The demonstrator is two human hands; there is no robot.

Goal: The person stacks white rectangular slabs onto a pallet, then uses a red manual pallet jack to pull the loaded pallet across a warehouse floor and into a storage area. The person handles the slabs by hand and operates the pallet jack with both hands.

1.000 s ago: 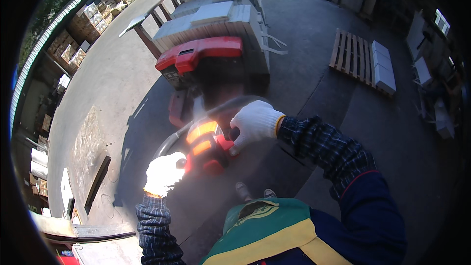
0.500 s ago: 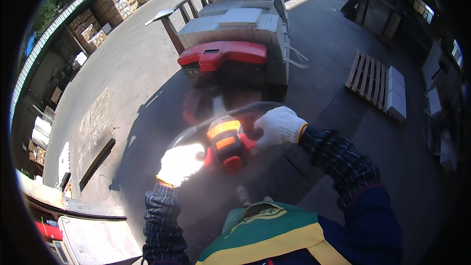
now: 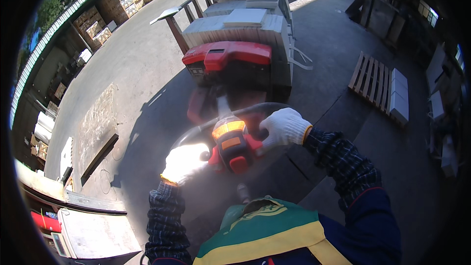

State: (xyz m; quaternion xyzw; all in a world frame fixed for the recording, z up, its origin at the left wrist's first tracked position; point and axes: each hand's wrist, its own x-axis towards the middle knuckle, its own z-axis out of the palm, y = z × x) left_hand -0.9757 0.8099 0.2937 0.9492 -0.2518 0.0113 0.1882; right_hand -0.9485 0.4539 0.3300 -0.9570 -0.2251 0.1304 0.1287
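Note:
Both hands, in white knit gloves, grip the control handle (image 3: 230, 144) of a red electric pallet truck (image 3: 243, 53). My left hand (image 3: 185, 164), bright in the sunlight, is closed round the handle's left grip. On the right grip my right hand (image 3: 287, 126) is closed, in shade. The handle head is black and red with orange panels; a curved dark bar passes just beyond it. Ahead of the truck's red cover stands its load, thick stacks of pale slabs (image 3: 230, 33). Smaller white slabs (image 3: 245, 17) lie flat on top, and loose white straps (image 3: 300, 59) hang at the right side.
A wooden pallet (image 3: 369, 81) with white blocks (image 3: 399, 95) lies at the right. On the left are a flat board (image 3: 95, 126), a dark beam (image 3: 99, 157) and a pale-topped table (image 3: 98, 233). Crates (image 3: 88, 23) stand far left; dark racks line the right wall.
The surroundings and the truck have shifted slightly to the right in the view. Both hands stay closed on the handle.

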